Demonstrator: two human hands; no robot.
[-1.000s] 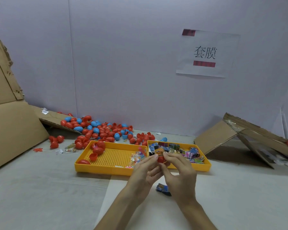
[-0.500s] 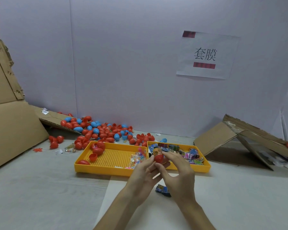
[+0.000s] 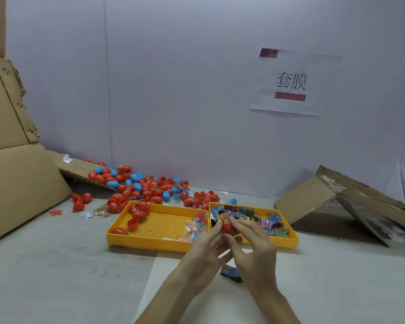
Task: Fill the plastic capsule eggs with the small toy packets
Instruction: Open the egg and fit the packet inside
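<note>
Pinching a red egg (image 3: 227, 228) upright between left hand (image 3: 205, 247) and right hand (image 3: 254, 250), both equally close, above the yellow trays' (image 3: 150, 242) near edge, with a packet (image 3: 225, 217) poking from the top

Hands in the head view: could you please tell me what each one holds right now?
Left hand: pinches the red plastic capsule egg half.
Right hand: pinches the same egg half, orange packet poking out.
</note>
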